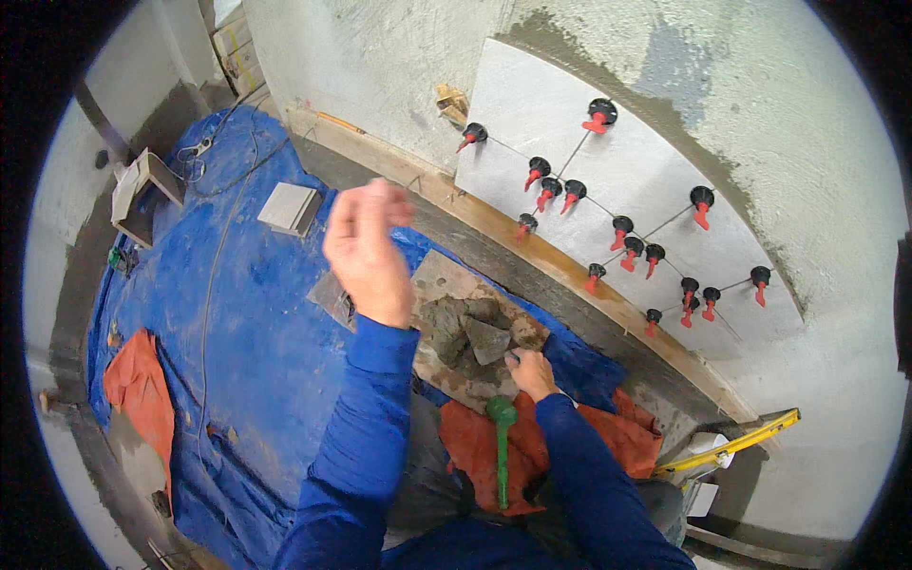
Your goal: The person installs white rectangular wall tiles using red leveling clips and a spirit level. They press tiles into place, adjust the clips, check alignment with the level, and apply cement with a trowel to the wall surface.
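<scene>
My right hand (535,373) is closed on the handle of a trowel (488,340). Its grey blade rests against a heap of wet mortar (445,328) on a smeared board (439,277). My left hand (369,252) is raised in front of me, left of the board, its fingers curled and blurred; whether it holds anything cannot be made out. A green mallet-like tool (503,446) lies on an orange-red cloth (465,446) close to my body. Large light-grey tiles (532,95) are set on the wall, with several black and red levelling clips (622,231) along their joints.
A wooden batten (532,249) runs below the tiles. Blue tarp (256,313) covers the floor, with a small tile stack (290,208), cables and another orange cloth (141,380). A yellow spirit level (731,445) leans at the right. A box-like piece (147,195) stands far left.
</scene>
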A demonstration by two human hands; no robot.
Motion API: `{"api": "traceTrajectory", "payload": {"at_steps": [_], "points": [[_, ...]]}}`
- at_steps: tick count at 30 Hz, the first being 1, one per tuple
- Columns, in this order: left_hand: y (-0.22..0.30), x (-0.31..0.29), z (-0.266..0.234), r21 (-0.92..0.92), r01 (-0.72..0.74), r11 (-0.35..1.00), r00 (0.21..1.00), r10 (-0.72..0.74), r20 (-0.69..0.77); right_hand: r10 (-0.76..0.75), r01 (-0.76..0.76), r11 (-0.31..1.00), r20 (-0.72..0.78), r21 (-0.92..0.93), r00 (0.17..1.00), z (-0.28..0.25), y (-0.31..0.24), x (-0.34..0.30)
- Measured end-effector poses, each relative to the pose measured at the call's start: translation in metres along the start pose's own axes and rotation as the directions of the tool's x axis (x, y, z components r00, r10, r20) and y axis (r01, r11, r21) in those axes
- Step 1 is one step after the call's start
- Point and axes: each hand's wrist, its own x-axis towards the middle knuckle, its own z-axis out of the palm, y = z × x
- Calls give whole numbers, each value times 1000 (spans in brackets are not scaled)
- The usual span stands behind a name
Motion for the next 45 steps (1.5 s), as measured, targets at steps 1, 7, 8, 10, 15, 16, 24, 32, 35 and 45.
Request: {"api": "traceTrajectory", "payload": {"at_steps": [1,7,8,10,15,16,24,32,35,45], "points": [[-3,5,-4,-78,38,996,992,-47,-117,-35,37,998,-33,58,999,-8,2,-9],[-31,6,-12,-366,284,886,920,-359,-156,-112,181,936,-232,301,966,-132,-12,-98],[-34,6,-12,-386,343,856,910,-405,-88,-92,188,928,-292,322,952,-168,-12,-120],[-38,1,-7,-401,407,820,882,-467,-58,-150,262,957,-557,126,817,-241,-12,-167],[-44,-21,2,-401,531,746,837,-536,112,-386,24,899,-767,-437,513,-400,-10,-239],[-46,-24,4,-393,548,739,829,-544,133,-416,-47,865,-767,-499,488,-422,-10,-244],[-58,-36,18,-361,610,705,790,-577,209,-576,-153,649,-613,-745,541,-495,-17,-229],[-59,-37,18,-356,620,699,782,-590,202,-632,-150,516,-493,-843,598,-497,-16,-210],[-57,-35,16,-357,611,707,790,-572,220,-645,-215,428,-463,-878,608,-495,-16,-212],[-48,-32,12,-359,610,706,790,-578,205,-662,-284,390,-481,-876,575,-493,-14,-238]]}}
